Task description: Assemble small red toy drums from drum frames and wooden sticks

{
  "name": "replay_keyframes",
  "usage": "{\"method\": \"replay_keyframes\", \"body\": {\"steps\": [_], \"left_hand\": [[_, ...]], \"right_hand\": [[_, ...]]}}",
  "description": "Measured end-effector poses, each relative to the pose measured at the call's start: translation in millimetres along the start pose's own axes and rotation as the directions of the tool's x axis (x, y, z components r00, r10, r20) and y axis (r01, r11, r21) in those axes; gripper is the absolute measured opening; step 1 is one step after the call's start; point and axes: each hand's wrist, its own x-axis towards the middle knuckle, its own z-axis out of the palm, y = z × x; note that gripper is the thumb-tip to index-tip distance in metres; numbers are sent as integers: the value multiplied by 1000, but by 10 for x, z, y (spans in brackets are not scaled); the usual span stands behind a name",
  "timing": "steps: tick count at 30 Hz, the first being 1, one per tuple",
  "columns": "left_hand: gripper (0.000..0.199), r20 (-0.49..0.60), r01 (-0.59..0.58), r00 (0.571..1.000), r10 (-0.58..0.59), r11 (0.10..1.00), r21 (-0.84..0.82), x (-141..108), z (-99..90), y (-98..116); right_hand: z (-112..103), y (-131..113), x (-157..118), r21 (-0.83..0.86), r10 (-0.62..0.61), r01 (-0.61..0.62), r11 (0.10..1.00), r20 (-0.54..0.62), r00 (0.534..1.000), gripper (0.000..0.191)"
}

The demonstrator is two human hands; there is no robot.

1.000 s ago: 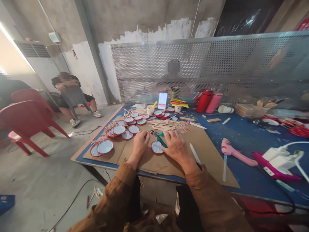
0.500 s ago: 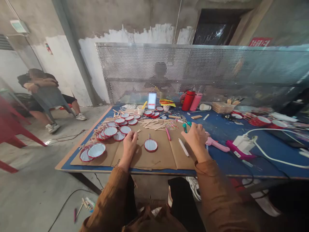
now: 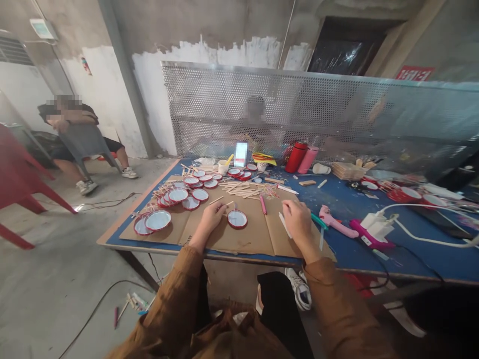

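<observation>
My left hand is closed on a thin wooden stick, which pokes out above the fingers. Just right of it, a round white disc with a red rim lies on the cardboard; a small light stick stands at its upper edge. My right hand is curled with its fingertips together over the cardboard's right part; what they hold is too small to tell. A green tool shows beside its outer edge, and a white stick lies partly under it.
Red-rimmed discs and loose sticks cover the left and back. A pink marker lies between my hands. Rightward are a pink glue gun, a magenta power strip and cables. Bottles and a phone stand behind.
My left hand now shows the wooden stick upright of its fingers. My right hand has closed and come down; the green tool has gone from its fingertips to its outer side. The view has shifted slightly.
</observation>
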Motion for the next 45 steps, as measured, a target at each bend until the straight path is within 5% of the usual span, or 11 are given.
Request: {"method": "replay_keyframes", "body": {"steps": [6, 11, 15, 25, 34, 39, 45], "left_hand": [[25, 47, -85, 995, 84, 996, 27, 1, 9, -34], [23, 81, -129, 988, 129, 992, 2, 7, 32, -111], [22, 86, -122, 989, 122, 993, -7, -6, 21, -87], [17, 112, -83, 990, 82, 997, 4, -9, 8, -47], [21, 102, -44, 994, 36, 995, 86, 2, 10, -69], [22, 98, -51, 994, 42, 995, 84, -6, 8, -74], [20, 103, -52, 994, 43, 995, 83, -11, -1, -59]], "right_hand": [[213, -605, -153, 416, -214, 185, 890, 23, 977, 24], [346, -1081, -119, 454, -338, 312, 835, -26, 941, 30], [419, -1155, -64, 466, -347, 294, 835, 31, 937, 17], [395, -1076, -161, 501, -316, 242, 831, 67, 946, 18], [311, -358, -3, 410, -177, 147, 900, 37, 983, 21], [341, -87, 173, 414, -10, 75, 907, -157, 988, 22], [458, 110, 162, 534, 272, -69, 843, -312, 910, 26]]}}
